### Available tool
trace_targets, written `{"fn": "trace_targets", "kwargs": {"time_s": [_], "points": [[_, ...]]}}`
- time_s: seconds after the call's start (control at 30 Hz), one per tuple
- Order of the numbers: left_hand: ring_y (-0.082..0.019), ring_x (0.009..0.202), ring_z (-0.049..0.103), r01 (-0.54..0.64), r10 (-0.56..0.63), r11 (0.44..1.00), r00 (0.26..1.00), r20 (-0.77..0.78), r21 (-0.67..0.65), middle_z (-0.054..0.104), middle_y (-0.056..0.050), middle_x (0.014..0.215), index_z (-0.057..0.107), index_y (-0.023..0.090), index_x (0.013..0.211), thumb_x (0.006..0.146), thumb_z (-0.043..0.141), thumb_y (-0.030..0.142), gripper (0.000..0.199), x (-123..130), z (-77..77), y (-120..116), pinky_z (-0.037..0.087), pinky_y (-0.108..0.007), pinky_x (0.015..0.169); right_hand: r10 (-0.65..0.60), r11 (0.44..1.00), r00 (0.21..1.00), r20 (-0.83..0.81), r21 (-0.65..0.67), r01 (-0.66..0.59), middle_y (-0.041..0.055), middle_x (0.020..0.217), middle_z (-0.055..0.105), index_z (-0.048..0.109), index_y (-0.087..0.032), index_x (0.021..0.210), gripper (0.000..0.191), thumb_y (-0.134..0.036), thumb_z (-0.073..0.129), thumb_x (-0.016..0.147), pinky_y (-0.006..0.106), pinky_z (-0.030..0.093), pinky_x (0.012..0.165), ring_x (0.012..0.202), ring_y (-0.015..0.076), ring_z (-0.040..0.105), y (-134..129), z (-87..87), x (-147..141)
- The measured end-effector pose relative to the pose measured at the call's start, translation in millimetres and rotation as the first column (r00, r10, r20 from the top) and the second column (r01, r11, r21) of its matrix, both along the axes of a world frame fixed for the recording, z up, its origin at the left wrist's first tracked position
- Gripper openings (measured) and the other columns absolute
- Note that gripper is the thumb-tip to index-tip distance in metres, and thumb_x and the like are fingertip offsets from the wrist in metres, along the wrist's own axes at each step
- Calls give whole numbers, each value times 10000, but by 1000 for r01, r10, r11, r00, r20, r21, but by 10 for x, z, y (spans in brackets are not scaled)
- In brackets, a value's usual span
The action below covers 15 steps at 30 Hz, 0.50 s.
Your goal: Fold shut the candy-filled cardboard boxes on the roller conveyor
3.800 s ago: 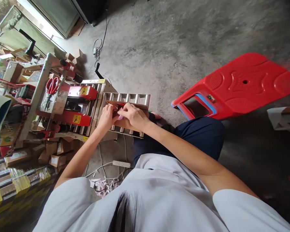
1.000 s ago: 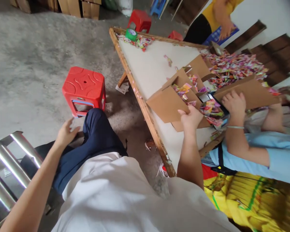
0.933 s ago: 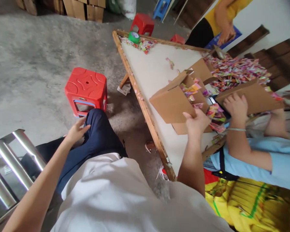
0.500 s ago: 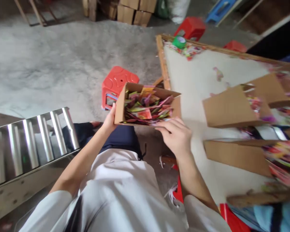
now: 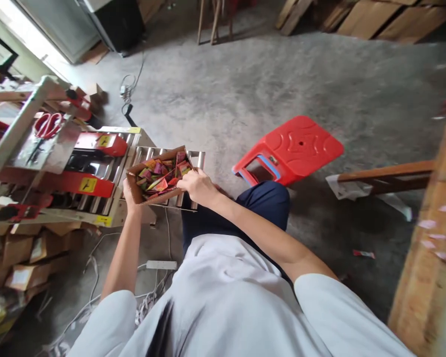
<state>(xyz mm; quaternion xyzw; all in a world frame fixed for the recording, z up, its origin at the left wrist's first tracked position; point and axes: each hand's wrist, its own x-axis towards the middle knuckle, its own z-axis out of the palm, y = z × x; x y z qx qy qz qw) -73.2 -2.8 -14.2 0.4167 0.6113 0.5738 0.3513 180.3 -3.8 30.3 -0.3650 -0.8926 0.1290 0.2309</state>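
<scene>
An open cardboard box (image 5: 159, 197), filled with small colourful packets (image 5: 161, 173), is held between my two hands above a short roller conveyor (image 5: 198, 161). My left hand (image 5: 129, 196) grips the box's left end, its fingers partly hidden behind the cardboard. At the right end, my right hand (image 5: 198, 187) is closed on the box's near corner, with the fingertips by the rim. Whether the box touches the rollers I cannot tell.
Left of the box stands a carton-sealing machine (image 5: 104, 188) with red side guides; red-handled scissors (image 5: 48, 126) lie on top. A red plastic stool (image 5: 301, 144) is to the right. Cables and a power strip (image 5: 161, 265) lie on the floor. A wooden table edge (image 5: 427, 258) is at far right.
My view has swung left, from the table with boxes to the sealing machine. Both hands have carried the box of packets left, over the rollers.
</scene>
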Motion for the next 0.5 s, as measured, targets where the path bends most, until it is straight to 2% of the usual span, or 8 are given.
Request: {"fn": "trace_targets", "kwargs": {"time_s": [0.07, 0.13, 0.17, 0.27, 0.33, 0.37, 0.43, 0.5], "points": [[-110, 738, 612, -125, 122, 989, 992, 37, 74, 631, 7, 823, 557, 179, 898, 777, 724, 567, 440, -196, 10, -85, 499, -193, 645, 33, 999, 990, -136, -30, -37, 69, 1174, 671, 686, -223, 1100, 223, -151, 590, 912, 386, 442, 973, 1138, 226, 563, 78, -8, 26], [-87, 640, 581, -88, 80, 993, 992, 95, 79, 621, 6, 798, 571, 186, 896, 679, 809, 560, 494, -341, 54, -143, 473, -176, 576, -63, 989, 933, -354, -149, 10, 91, 1325, 589, 606, -230, 1244, 371, -202, 646, 876, 389, 466, 986, 1241, 236, 522, 187, 3, 176], [-79, 600, 561, -26, 18, 997, 994, 108, 69, 612, 8, 782, 577, 189, 893, 644, 841, 540, 505, -394, 88, -152, 456, -170, 540, -128, 966, 890, -438, -258, 12, 98, 1285, 602, 587, -221, 1247, 399, -223, 661, 855, 386, 494, 950, 1203, 236, 553, 260, 6, 263], [-71, 552, 527, 144, -148, 988, 987, 66, 62, 589, 18, 750, 569, 198, 871, 591, 898, 469, 509, -472, 190, -77, 433, -166, 485, -175, 780, 862, -476, -601, -174, 40, 942, 675, 599, -192, 1092, 294, -254, 664, 812, 326, 538, 763, 878, 184, 655, 538, -8, 406], [-80, 550, 529, 225, -222, 973, 973, -55, 49, 580, 24, 727, 536, 205, 857, 596, 904, 442, 509, -457, 223, 31, 450, -181, 494, -46, 622, 913, -405, -727, -291, 9, 804, 670, 611, -175, 981, 235, -260, 691, 777, 288, 516, 691, 746, 156, 647, 731, -7, 327], [-88, 558, 538, 247, -240, 968, 960, -141, 36, 580, 27, 722, 520, 209, 866, 604, 901, 430, 513, -433, 226, 88, 465, -194, 509, 29, 588, 941, -337, -755, -289, 7, 778, 674, 621, -169, 940, 222, -255, 712, 757, 277, 501, 677, 727, 153, 645, 817, 8, 240], [-108, 587, 563, 257, -243, 966, 908, -340, -3, 588, 29, 727, 504, 210, 907, 633, 883, 409, 507, -362, 221, 180, 490, -224, 551, 172, 619, 978, -118, -759, -201, 16, 773, 691, 650, -161, 890, 208, -237, 750, 725, 269, 469, 670, 731, 161, 648, 958, 76, 22], [-126, 628, 587, 268, -259, 962, 804, -535, -62, 615, 13, 771, 521, 201, 941, 703, 822, 411, 438, -290, 233, 222, 508, -256, 598, 260, 705, 956, 136, -703, -92, 40, 810, 710, 686, -153, 878, 203, -264, 766, 728, 280, 443, 673, 768, 188, 654, 1048, 178, -165]]}}
